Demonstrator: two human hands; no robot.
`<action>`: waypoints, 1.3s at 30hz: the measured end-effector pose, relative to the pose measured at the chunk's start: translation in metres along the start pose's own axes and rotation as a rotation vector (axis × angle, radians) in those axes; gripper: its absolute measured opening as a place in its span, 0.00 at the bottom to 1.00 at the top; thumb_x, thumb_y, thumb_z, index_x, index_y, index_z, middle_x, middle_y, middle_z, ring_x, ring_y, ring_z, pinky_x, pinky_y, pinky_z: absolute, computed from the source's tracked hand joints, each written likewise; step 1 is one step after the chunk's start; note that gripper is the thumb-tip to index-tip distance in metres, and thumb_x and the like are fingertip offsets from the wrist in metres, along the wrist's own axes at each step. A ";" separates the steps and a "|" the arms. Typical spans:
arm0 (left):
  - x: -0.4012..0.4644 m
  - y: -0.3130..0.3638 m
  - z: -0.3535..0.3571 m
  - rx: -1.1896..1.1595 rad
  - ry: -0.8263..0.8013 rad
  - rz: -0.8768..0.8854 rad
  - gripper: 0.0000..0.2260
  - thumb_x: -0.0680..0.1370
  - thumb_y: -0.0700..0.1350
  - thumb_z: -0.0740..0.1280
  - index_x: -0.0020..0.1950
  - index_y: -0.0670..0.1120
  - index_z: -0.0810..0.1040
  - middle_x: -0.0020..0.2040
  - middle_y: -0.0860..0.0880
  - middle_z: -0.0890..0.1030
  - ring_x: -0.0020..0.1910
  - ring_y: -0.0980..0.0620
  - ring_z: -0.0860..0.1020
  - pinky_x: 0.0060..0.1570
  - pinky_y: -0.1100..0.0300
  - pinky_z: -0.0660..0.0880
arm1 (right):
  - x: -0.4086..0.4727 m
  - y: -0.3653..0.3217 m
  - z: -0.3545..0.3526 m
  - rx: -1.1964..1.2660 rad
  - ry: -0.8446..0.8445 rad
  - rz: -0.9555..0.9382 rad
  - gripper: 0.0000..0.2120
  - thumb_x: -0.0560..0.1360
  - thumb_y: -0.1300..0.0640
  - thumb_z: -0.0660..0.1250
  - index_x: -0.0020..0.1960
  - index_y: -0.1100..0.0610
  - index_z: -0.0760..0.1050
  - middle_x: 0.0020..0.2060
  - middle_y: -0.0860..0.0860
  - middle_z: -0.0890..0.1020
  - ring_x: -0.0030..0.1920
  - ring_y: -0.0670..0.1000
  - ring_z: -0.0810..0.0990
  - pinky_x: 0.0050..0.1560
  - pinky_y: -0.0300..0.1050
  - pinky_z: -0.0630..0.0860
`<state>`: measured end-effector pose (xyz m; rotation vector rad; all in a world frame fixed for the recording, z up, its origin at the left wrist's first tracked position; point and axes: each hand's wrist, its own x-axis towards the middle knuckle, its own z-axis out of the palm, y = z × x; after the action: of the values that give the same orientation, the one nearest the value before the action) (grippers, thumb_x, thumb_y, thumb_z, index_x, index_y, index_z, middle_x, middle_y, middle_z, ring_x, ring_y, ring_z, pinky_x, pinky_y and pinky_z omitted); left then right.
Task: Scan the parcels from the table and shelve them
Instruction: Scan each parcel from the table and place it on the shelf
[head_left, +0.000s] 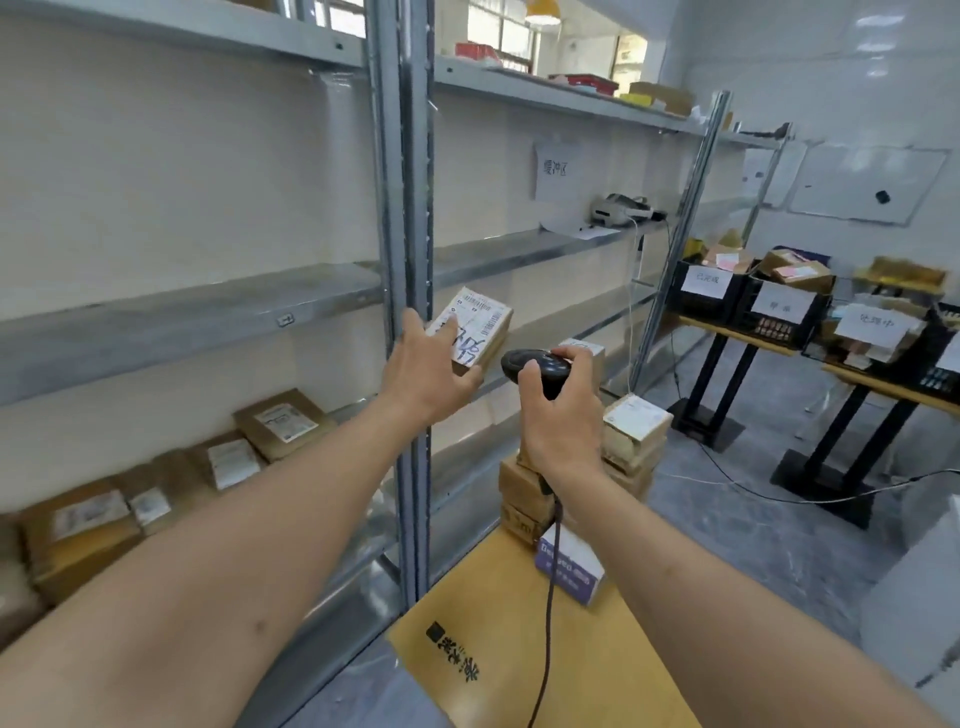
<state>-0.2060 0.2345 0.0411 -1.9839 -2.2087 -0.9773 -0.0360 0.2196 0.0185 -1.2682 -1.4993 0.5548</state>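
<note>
Parcel in hand: a small brown cardboard parcel (475, 330) with a white shipping label and large blue handwritten marks, held up in the air in front of the grey shelving upright (415, 208), label side tilted toward the scanner.
Left hand: the left hand (431, 369) grips the parcel, fingers spread over the label face and thumb under the near bottom corner; the forearm reaches forward and up from the lower left.
Scanner: a black corded handheld scanner (535, 369), its head just beside the parcel's lower right corner, not touching it as far as can be seen.
Right hand: the right hand (558, 415) is curled round the scanner's handle, with fingertips on top of the head; wrist upright, and the cord (548, 597) hangs down from below the hand.
Step in hand: most likely the scan, since label and scanner head are brought close together.
Next move: probably a carry to a shelf, which calls for keeping the grip steady and clearing the upright.
Waiting parcels: a stack of brown boxes (631, 441) on the yellow table (467, 649), behind the right hand, and a white-and-purple packet (569, 569) nearer the camera.
Shelved parcels: several labelled parcels (283, 423) lie on the lower shelf (171, 322) area at left.
Further off: black crates (779, 306) with paper signs on tables at right.
</note>
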 end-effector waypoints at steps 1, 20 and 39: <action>-0.008 -0.014 -0.010 0.003 0.001 -0.025 0.38 0.78 0.62 0.71 0.83 0.48 0.64 0.66 0.43 0.63 0.62 0.40 0.73 0.64 0.44 0.77 | -0.006 -0.009 0.012 0.006 -0.020 -0.005 0.13 0.83 0.42 0.62 0.65 0.43 0.66 0.46 0.40 0.76 0.46 0.43 0.78 0.47 0.48 0.74; -0.203 -0.271 -0.176 0.264 -0.010 -0.403 0.26 0.81 0.57 0.66 0.75 0.45 0.74 0.77 0.42 0.68 0.67 0.37 0.75 0.66 0.48 0.70 | -0.202 -0.148 0.244 0.095 -0.447 -0.060 0.16 0.82 0.43 0.64 0.66 0.47 0.68 0.44 0.39 0.78 0.48 0.52 0.81 0.52 0.52 0.77; -0.328 -0.456 -0.250 0.402 0.122 -1.005 0.28 0.80 0.56 0.67 0.77 0.45 0.71 0.74 0.42 0.71 0.65 0.38 0.76 0.63 0.45 0.73 | -0.325 -0.215 0.448 0.223 -1.033 -0.221 0.16 0.82 0.44 0.65 0.67 0.46 0.69 0.45 0.42 0.81 0.48 0.52 0.82 0.52 0.51 0.78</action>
<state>-0.6505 -0.1712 -0.0886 -0.5747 -3.0007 -0.5369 -0.5654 -0.0278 -0.0876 -0.6048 -2.2813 1.3005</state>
